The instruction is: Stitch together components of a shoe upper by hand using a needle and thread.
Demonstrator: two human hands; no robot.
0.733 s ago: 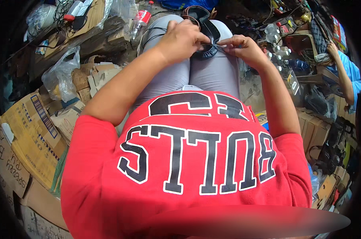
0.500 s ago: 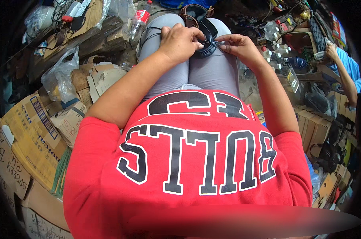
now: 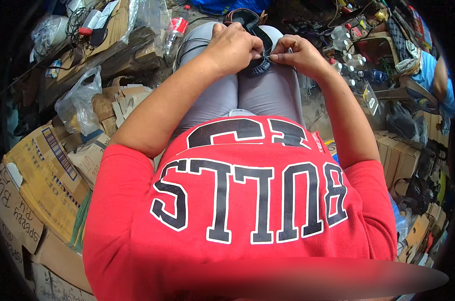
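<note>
A dark shoe [image 3: 259, 67] with a brown collar rests across my grey-trousered thighs, its gathered, ridged end toward me. My left hand [image 3: 235, 49] is closed in a pinch over the shoe's left edge, thumb near the gathered end. My right hand [image 3: 299, 54] is also pinched, fingertips at the shoe's right edge. A small thin, pale bit shows by those fingers; what they hold is too small to make out. Thin black cord [image 3: 193, 46] loops over my left thigh beside my left hand.
At the left lie flattened cardboard boxes [image 3: 46, 165], a clear plastic bag [image 3: 79, 103] and a wooden bench [image 3: 97, 55]. A red-labelled bottle [image 3: 176, 30] stands beyond my left knee. Several capped bottles [image 3: 350, 60] sit at the right, near another person's blue clothing [image 3: 424, 75].
My right hand has drawn in slightly to the left, against the shoe's edge. My left hand has turned a little and lies further over the shoe. The other person's arm has shifted.
</note>
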